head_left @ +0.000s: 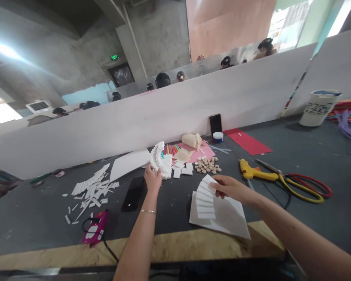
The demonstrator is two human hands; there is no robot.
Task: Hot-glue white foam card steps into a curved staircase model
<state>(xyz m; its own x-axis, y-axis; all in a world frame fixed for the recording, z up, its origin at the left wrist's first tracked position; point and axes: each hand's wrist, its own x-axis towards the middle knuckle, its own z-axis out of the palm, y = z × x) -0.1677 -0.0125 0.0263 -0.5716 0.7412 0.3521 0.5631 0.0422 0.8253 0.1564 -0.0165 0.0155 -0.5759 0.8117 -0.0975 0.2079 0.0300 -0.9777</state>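
Nearest: two bare forearms, the left forearm (144, 238) ringed by a thin silver-coloured bracelet (148, 211), the right forearm (298, 230) slanting in from the lower right.

Left hand (153, 177): fingers curled on the lower part of a white, knobbly, upright-curving model (165, 162) on the dark grey tabletop (169, 207). Right hand (228, 186): thumb and fingers pinch the upper edge of a white, stepped fan of flat strips (204, 203), held above or resting on a white rectangular sheet (231, 218); contact cannot be told.

Risks (judged): a tighter pinch could bend the fan or part its strips; an uneven left grip could crush or tip the model. Sheet overlaps the bare wooden edge, so a brushing forearm might drag it off. Black cord (110, 249) from the magenta box (96, 228) runs close to the left forearm; snagging possible.

Writing: dark characters on the white tapered cup (317, 111), illegible; green lit sign (114, 57), unreadable. No brand legible.
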